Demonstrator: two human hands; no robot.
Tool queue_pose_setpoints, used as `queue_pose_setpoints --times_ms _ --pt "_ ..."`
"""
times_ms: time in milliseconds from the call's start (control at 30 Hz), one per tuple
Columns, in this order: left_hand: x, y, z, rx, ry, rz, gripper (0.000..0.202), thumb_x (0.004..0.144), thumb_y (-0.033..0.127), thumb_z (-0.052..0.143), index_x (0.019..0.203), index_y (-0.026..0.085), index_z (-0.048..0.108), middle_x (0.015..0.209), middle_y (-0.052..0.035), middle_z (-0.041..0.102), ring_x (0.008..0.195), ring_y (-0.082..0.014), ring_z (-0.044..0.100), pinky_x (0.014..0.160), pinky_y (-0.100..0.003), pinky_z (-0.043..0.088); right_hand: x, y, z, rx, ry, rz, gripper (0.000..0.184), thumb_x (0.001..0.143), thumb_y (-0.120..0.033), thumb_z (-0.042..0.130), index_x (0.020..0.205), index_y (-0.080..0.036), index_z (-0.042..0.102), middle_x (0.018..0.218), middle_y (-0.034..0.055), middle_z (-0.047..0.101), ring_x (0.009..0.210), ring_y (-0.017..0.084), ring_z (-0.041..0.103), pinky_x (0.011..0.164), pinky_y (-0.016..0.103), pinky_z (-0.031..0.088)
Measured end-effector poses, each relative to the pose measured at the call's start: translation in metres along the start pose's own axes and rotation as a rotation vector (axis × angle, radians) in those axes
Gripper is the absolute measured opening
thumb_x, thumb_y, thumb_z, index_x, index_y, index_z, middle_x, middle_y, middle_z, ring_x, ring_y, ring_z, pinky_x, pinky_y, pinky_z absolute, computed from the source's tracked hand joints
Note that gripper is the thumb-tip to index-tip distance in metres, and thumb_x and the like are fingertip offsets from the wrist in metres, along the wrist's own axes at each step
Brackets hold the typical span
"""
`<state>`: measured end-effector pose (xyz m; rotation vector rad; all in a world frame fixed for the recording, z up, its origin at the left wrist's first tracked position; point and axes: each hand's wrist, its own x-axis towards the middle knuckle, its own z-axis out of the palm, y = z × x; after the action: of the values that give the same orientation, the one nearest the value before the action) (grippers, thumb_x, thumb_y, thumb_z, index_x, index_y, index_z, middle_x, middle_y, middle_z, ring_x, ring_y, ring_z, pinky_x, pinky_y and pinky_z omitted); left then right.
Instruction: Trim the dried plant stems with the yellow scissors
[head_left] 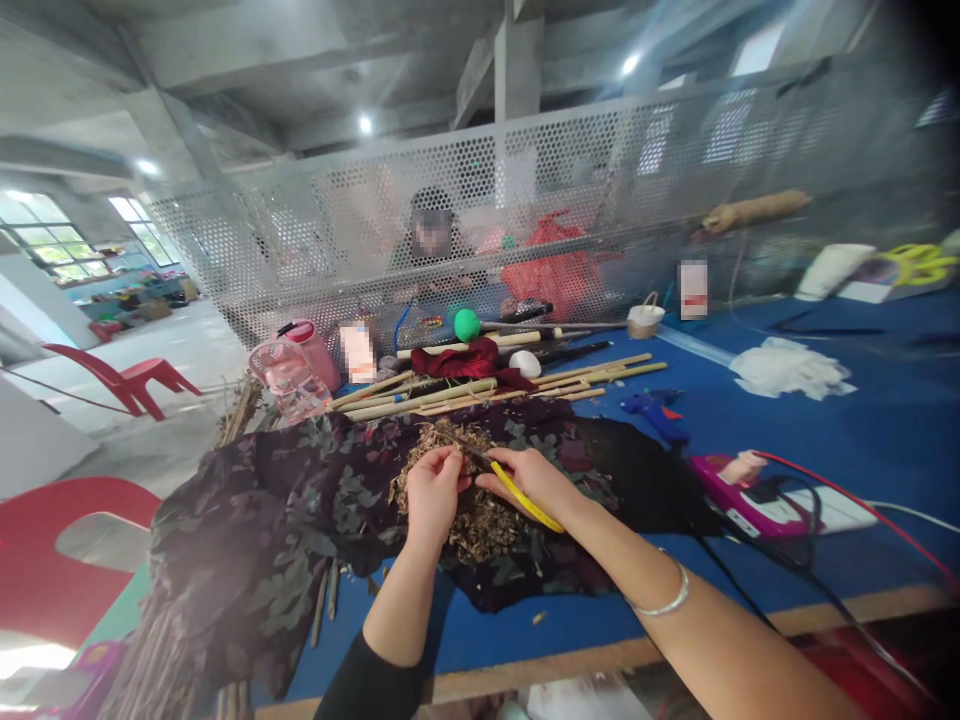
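The left hand (433,492) pinches the dry shredded twigs (480,528) heaped on the floral cloth (300,500). The right hand (534,478), fingers closed round a yellow-handled cutter (529,500), lies just beside it, the tool's long axis pointing up-left at the pinch

I see blue table (885,440) carrying dark floral cloth (247,540), bamboo sticks (480,390), glue gun (656,412), white rag (787,368)

Beyond the hands (431,495) I count one green ball (466,324) and one pink jug (296,375). Two red chairs (127,380) stand to their left, one blue glue gun (652,412) to their right.
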<state>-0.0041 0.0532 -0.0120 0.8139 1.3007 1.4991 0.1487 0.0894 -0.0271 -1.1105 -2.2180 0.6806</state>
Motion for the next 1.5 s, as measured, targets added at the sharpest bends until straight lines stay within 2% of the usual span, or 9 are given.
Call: queue_pose_setpoints --times_ms 233,500,667,900,1167,1333,1500 --pt "-0.001 -0.001 0.0 0.07 -0.013 0.05 0.029 0.068 0.035 0.064 0.087 0.014 0.063 0.074 -0.0035 0.064 0.064 -0.0121 0.059 0.053 -0.022 0.051 -0.002 -0.009 -0.004 -0.11 0.008 0.025 0.035 0.08 -0.053 0.049 0.085 -0.021 0.062 0.061 0.0019 0.062 0.053 0.015 0.055 0.047 0.021 0.03" --pt "0.0 0.0 0.0 0.209 0.02 0.098 0.028 0.071 0.04 0.06 0.08 0.014 0.064 0.065 -0.0021 0.062 0.06 -0.0127 0.057 0.051 -0.023 0.05 -0.003 -0.012 -0.005 -0.176 -0.003 0.045 0.037 0.081 -0.054 0.047 0.09 -0.022 0.062 0.068 0.0048 0.067 0.061 0.018 0.062 0.05 0.021 0.034" --pt "-0.001 0.0 -0.002 0.237 -0.008 0.135 0.029 0.072 0.043 0.058 0.077 0.014 0.062 0.063 -0.0011 0.058 0.06 -0.013 0.056 0.05 -0.023 0.05 -0.003 -0.014 -0.006 -0.242 0.006 0.065 0.036 0.08 -0.054 0.049 0.09 -0.022 0.063 0.069 0.0054 0.067 0.067 0.021 0.064 0.054 0.022 0.036" --pt "0.0 -0.003 -0.003 0.205 -0.075 0.171 0.031 0.073 0.046 0.057 0.079 0.016 0.059 0.064 0.0014 0.052 0.058 -0.0107 0.052 0.054 -0.024 0.051 -0.003 -0.01 -0.004 -0.133 0.017 0.028 0.035 0.08 -0.053 0.05 0.091 -0.022 0.062 0.067 0.0036 0.065 0.059 0.017 0.06 0.05 0.021 0.034" --pt "-0.001 -0.001 -0.003 0.216 -0.074 0.181 0.027 0.074 0.043 0.055 0.077 0.016 0.057 0.064 0.0009 0.052 0.059 -0.0111 0.052 0.053 -0.022 0.049 -0.002 -0.003 -0.001 -0.035 -0.01 -0.004 0.036 0.079 -0.052 0.053 0.089 -0.018 0.063 0.057 -0.0005 0.059 0.05 0.012 0.049 0.047 0.019 0.032" --pt "-0.003 0.002 -0.004 0.25 -0.042 0.175 0.025 0.075 0.04 0.053 0.076 0.016 0.057 0.063 0.0005 0.053 0.058 -0.011 0.052 0.051 -0.021 0.047 -0.003 -0.01 -0.004 -0.116 0.005 0.029 0.036 0.078 -0.053 0.051 0.086 -0.021 0.063 0.061 0.0017 0.062 0.054 0.014 0.055 0.049 0.02 0.033" --pt "-0.002 0.001 -0.004 0.288 -0.026 0.145 0.027 0.074 0.042 0.054 0.079 0.017 0.059 0.067 -0.0009 0.057 0.059 -0.0119 0.053 0.049 -0.021 0.046 -0.004 -0.017 -0.008 -0.186 0.018 0.043 0.037 0.081 -0.053 0.048 0.094 -0.022 0.063 0.068 0.0041 0.067 0.059 0.017 0.06 0.051 0.021 0.035"
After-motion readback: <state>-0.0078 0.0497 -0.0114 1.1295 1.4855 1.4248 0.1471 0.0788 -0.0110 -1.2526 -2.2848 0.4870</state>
